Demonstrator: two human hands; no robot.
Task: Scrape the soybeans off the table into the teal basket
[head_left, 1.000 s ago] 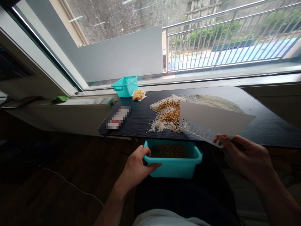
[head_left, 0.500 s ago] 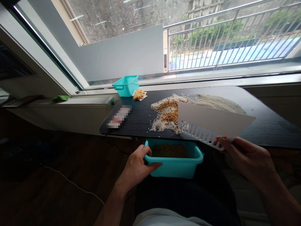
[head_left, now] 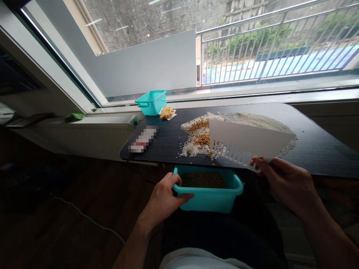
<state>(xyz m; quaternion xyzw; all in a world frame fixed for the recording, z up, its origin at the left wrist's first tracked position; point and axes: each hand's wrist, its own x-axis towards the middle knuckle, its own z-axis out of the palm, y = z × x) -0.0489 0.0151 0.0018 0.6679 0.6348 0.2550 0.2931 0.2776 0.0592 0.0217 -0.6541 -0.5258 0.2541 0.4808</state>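
My left hand (head_left: 165, 196) grips the left end of a turquoise plastic bin (head_left: 207, 200), held below the table's front edge. Many small round soybeans (head_left: 203, 179), dark in the shade, lie inside it. Between the fingers of my right hand (head_left: 288, 183) is the lower right corner of a white slotted sheet (head_left: 246, 140). Its row of slots runs along the lower edge, over the pile on the table. Golden soybeans (head_left: 202, 138) lie mixed with white rice (head_left: 193, 149) left of the sheet, which hides part of the pile. More rice (head_left: 260, 122) spreads behind it.
The dark table (head_left: 322, 149) stands against a window. A second turquoise bin (head_left: 153, 104) is at its back left, beside a crumpled yellow item (head_left: 168, 113) on white paper. A blurred-out flat object (head_left: 144, 139) lies at the left. A radiator (head_left: 109, 129) is further left.
My right hand and the white sheet have moved left and slightly up, over more of the soybeans. My left hand and the bin have stayed nearly the same.
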